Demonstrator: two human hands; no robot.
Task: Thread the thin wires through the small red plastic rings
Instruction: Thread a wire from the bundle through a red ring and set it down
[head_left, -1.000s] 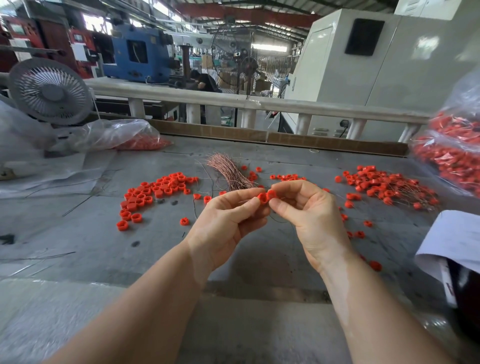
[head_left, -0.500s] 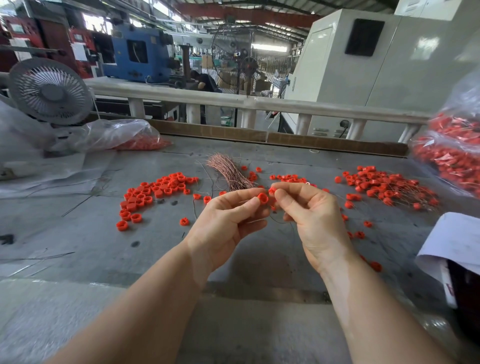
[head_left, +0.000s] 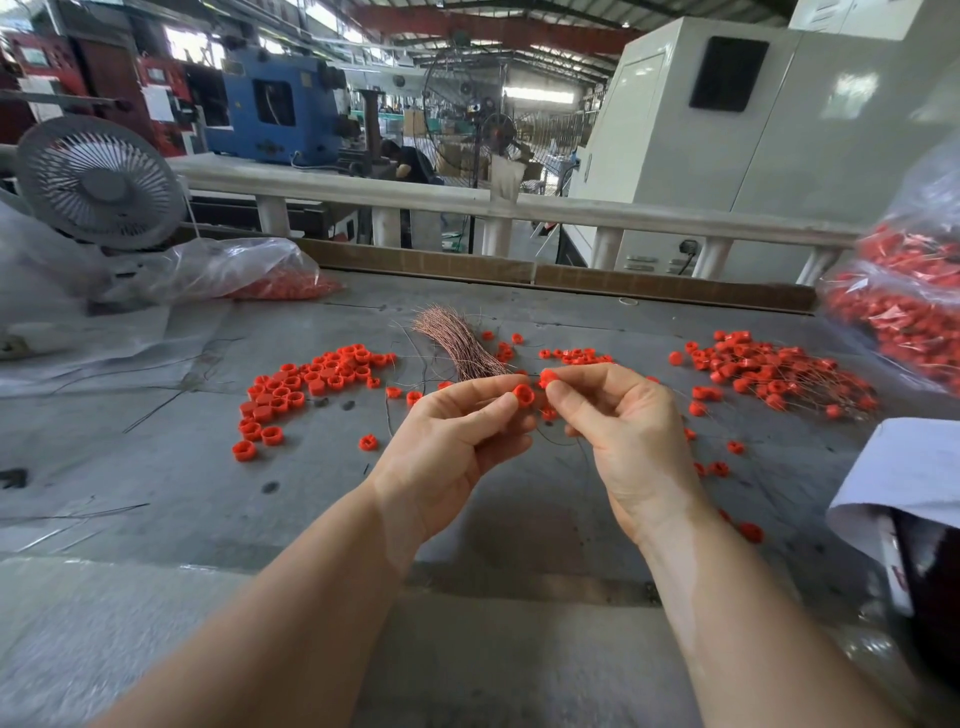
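Observation:
My left hand (head_left: 457, 441) pinches a small red ring (head_left: 523, 396) between thumb and forefinger, above the grey table. My right hand (head_left: 623, 431) pinches a second red ring (head_left: 548, 378) just to the right of it, a small gap between the two. A thin dark wire (head_left: 558, 441) loops down below my hands. A bundle of thin copper wires (head_left: 460, 345) lies on the table behind my hands. Loose red rings (head_left: 306, 387) are spread at the left. A pile of rings with wires through them (head_left: 769, 369) lies at the right.
A small grey fan (head_left: 98, 182) and a clear bag of red rings (head_left: 270, 280) stand at the back left. Another bag of red parts (head_left: 904, 312) sits at the far right. A white cloth (head_left: 904, 483) is at the right edge. A railing (head_left: 467, 200) borders the table's far side.
My hands have drawn slightly apart, so the two rings that were pressed together now sit with a gap. The right hand has shifted a little to the right and up.

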